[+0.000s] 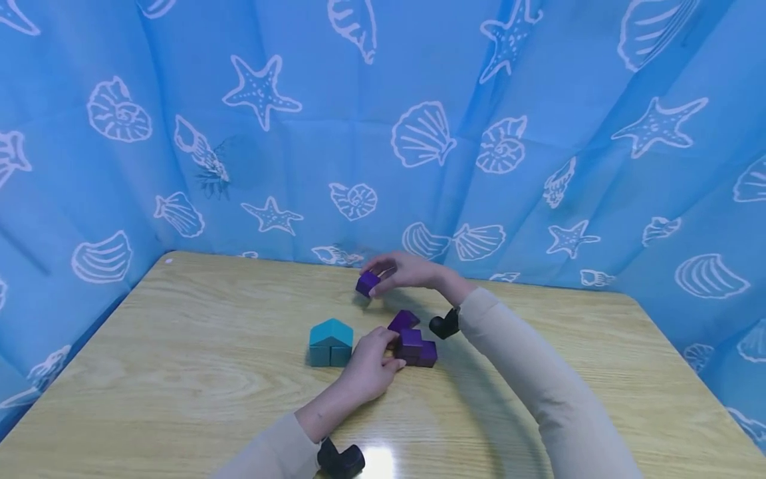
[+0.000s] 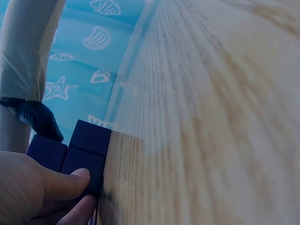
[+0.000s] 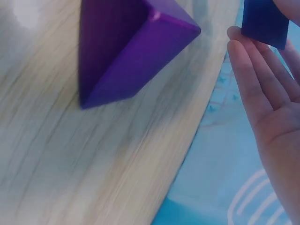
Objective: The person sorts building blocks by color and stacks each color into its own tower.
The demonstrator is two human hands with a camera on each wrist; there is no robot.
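Note:
In the head view my right hand [image 1: 409, 269] holds a purple cube [image 1: 368, 285] above the table's far part, between thumb and fingertips. The right wrist view shows this cube [image 3: 266, 23] dark at the top corner. My left hand [image 1: 370, 367] pinches a purple cube in a small group of purple cubes [image 1: 410, 340]. Its thumb lies on a cube's face [image 2: 83, 159] in the left wrist view, with two more cubes touching that one. Just behind the group rests a purple triangular prism [image 1: 403, 320], seen close up [image 3: 136, 56] in the right wrist view.
Left of my left hand stands a teal group: a triangular block [image 1: 332, 330] on top of two teal cubes [image 1: 320, 356]. Everything is on a wooden table [image 1: 197, 372]. A blue curtain [image 1: 359, 133] with shells and starfish hangs behind the table's far edge.

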